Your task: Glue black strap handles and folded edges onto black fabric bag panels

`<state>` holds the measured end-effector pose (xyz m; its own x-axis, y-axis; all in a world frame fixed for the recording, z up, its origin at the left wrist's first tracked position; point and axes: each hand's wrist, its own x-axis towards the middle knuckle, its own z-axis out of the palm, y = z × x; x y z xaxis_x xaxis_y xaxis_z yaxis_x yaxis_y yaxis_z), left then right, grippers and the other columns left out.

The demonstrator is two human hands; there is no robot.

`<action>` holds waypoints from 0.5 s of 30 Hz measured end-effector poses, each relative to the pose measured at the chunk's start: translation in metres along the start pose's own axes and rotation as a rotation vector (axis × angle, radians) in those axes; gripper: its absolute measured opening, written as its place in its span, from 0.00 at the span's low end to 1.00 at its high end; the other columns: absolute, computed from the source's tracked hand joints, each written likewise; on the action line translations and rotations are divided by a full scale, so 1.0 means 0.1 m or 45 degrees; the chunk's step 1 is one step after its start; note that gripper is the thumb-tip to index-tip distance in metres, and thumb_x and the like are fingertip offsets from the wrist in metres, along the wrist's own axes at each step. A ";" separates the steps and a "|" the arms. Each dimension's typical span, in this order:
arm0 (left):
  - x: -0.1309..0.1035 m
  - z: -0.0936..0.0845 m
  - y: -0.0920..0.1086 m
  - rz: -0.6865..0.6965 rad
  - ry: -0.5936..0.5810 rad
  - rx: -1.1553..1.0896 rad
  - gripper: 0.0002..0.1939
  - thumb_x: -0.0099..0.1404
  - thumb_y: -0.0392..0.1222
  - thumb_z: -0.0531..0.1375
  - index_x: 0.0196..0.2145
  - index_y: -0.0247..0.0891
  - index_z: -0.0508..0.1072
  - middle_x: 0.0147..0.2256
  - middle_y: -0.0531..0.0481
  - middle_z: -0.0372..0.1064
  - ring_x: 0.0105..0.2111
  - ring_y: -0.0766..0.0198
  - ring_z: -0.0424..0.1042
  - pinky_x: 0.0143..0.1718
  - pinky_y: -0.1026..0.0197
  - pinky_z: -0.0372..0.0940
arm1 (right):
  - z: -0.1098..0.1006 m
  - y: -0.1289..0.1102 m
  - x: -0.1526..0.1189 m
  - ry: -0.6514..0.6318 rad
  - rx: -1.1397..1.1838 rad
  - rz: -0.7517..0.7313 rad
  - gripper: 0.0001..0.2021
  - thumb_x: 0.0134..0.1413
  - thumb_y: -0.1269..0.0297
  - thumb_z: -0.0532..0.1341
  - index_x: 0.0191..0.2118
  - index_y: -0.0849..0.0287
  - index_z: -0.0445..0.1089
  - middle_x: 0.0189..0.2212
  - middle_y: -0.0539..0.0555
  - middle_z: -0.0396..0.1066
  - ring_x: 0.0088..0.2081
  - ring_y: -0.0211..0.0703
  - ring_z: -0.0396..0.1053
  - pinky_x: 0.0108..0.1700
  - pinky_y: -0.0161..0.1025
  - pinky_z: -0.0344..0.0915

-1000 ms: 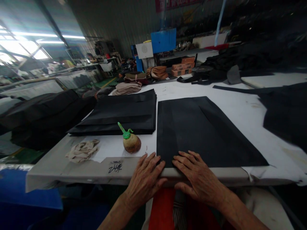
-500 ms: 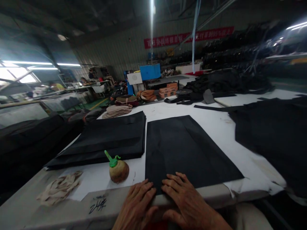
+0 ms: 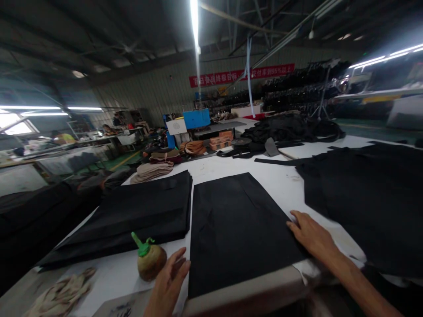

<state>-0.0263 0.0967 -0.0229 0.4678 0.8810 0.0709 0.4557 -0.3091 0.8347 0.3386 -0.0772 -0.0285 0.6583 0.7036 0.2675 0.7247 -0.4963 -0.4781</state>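
Note:
A black rectangular fabric piece (image 3: pixel 241 229) lies flat on the white-covered table in front of me. My left hand (image 3: pixel 169 281) is at its lower left edge, fingers stretched and holding nothing. My right hand (image 3: pixel 309 233) rests at the right edge of the piece, fingers extended, fingertips at the fabric's border. To the left lies a neat stack of black fabric pieces (image 3: pixel 145 207). Close to my left hand stands a round brown object with a green spout-like top (image 3: pixel 151 263); its kind is unclear.
A crumpled beige cloth (image 3: pixel 62 293) lies at the front left. Black fabric (image 3: pixel 363 198) spreads over the table's right side. Folded beige cloths (image 3: pixel 152 171), brown cloth bundles (image 3: pixel 192 148) and orange-brown boxes (image 3: pixel 220 140) sit at the far end.
My hands were together at the fabric's near edge; they have moved apart, the left to the left edge and the right to the right edge. The view has tilted up and turned right.

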 end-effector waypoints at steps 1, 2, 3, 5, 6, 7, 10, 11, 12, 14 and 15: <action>0.04 0.01 0.02 -0.075 -0.036 -0.093 0.32 0.57 0.62 0.54 0.49 0.33 0.67 0.47 0.38 0.70 0.48 0.50 0.70 0.47 0.50 0.67 | -0.03 0.08 0.08 -0.032 0.023 0.045 0.23 0.55 0.58 0.49 0.48 0.70 0.66 0.43 0.69 0.69 0.46 0.59 0.68 0.49 0.54 0.60; 0.07 0.02 0.04 -0.130 -0.066 -0.179 0.35 0.54 0.64 0.56 0.49 0.33 0.66 0.48 0.37 0.69 0.49 0.50 0.69 0.47 0.51 0.67 | -0.04 0.14 0.15 -0.064 0.056 0.069 0.23 0.54 0.56 0.49 0.47 0.71 0.66 0.40 0.68 0.71 0.42 0.58 0.70 0.47 0.53 0.62; 0.09 0.03 0.07 -0.176 -0.085 -0.256 0.38 0.51 0.66 0.57 0.49 0.33 0.66 0.49 0.36 0.68 0.49 0.49 0.68 0.46 0.51 0.68 | -0.05 0.16 0.21 -0.100 0.092 0.094 0.24 0.53 0.55 0.50 0.46 0.70 0.67 0.37 0.66 0.72 0.40 0.57 0.71 0.44 0.51 0.63; 0.09 0.05 0.11 -0.238 -0.098 -0.366 0.42 0.48 0.69 0.58 0.49 0.32 0.66 0.50 0.34 0.67 0.50 0.48 0.68 0.44 0.53 0.68 | -0.03 0.15 0.30 -0.165 0.170 0.129 0.23 0.51 0.52 0.51 0.43 0.67 0.69 0.36 0.64 0.73 0.38 0.55 0.72 0.42 0.47 0.65; 0.08 0.06 0.13 -0.253 -0.106 -0.392 0.42 0.48 0.69 0.57 0.50 0.32 0.65 0.50 0.34 0.66 0.50 0.49 0.68 0.45 0.54 0.68 | -0.03 0.12 0.33 -0.192 0.208 0.135 0.23 0.50 0.52 0.52 0.41 0.66 0.70 0.36 0.64 0.73 0.39 0.54 0.72 0.41 0.46 0.65; 0.06 0.07 0.15 -0.260 -0.125 -0.397 0.41 0.49 0.69 0.56 0.50 0.32 0.65 0.51 0.34 0.66 0.50 0.50 0.68 0.45 0.54 0.68 | -0.03 0.09 0.35 -0.218 0.246 0.132 0.21 0.50 0.52 0.52 0.39 0.65 0.71 0.36 0.64 0.73 0.40 0.54 0.71 0.42 0.44 0.65; -0.03 0.05 0.19 -0.182 -0.201 -0.258 0.36 0.54 0.65 0.54 0.50 0.33 0.66 0.51 0.35 0.66 0.49 0.52 0.69 0.44 0.55 0.68 | -0.10 -0.01 0.37 -0.309 0.374 0.074 0.19 0.50 0.52 0.51 0.33 0.62 0.72 0.33 0.59 0.75 0.37 0.51 0.72 0.40 0.41 0.65; -0.05 0.04 0.20 -0.132 -0.197 -0.163 0.34 0.55 0.64 0.53 0.49 0.34 0.66 0.51 0.36 0.66 0.48 0.52 0.70 0.44 0.54 0.68 | -0.15 -0.05 0.36 -0.336 0.415 0.050 0.18 0.51 0.52 0.51 0.32 0.60 0.71 0.31 0.57 0.75 0.35 0.50 0.72 0.38 0.40 0.65; -0.05 0.03 0.23 -0.075 -0.172 -0.059 0.32 0.56 0.61 0.53 0.49 0.34 0.66 0.50 0.36 0.67 0.47 0.52 0.70 0.44 0.52 0.68 | -0.20 -0.09 0.33 -0.358 0.448 0.028 0.18 0.51 0.51 0.51 0.30 0.59 0.71 0.29 0.55 0.75 0.34 0.49 0.72 0.37 0.40 0.65; -0.02 0.02 0.35 0.036 -0.089 0.119 0.27 0.58 0.56 0.52 0.48 0.35 0.67 0.49 0.38 0.68 0.46 0.52 0.70 0.44 0.51 0.67 | -0.30 -0.19 0.21 -0.358 0.501 0.009 0.18 0.52 0.50 0.51 0.29 0.58 0.70 0.27 0.53 0.74 0.32 0.49 0.72 0.35 0.40 0.66; 0.03 0.04 0.44 0.087 -0.059 0.176 0.25 0.58 0.54 0.51 0.47 0.35 0.67 0.48 0.39 0.68 0.47 0.53 0.70 0.45 0.50 0.67 | -0.34 -0.24 0.13 -0.329 0.536 0.012 0.18 0.52 0.50 0.51 0.30 0.57 0.70 0.28 0.53 0.75 0.33 0.49 0.72 0.36 0.40 0.66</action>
<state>-0.0021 0.0839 0.0122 0.5344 0.8397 0.0967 0.5201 -0.4168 0.7455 0.3360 -0.0732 0.0146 0.5541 0.8294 0.0707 0.5383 -0.2922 -0.7905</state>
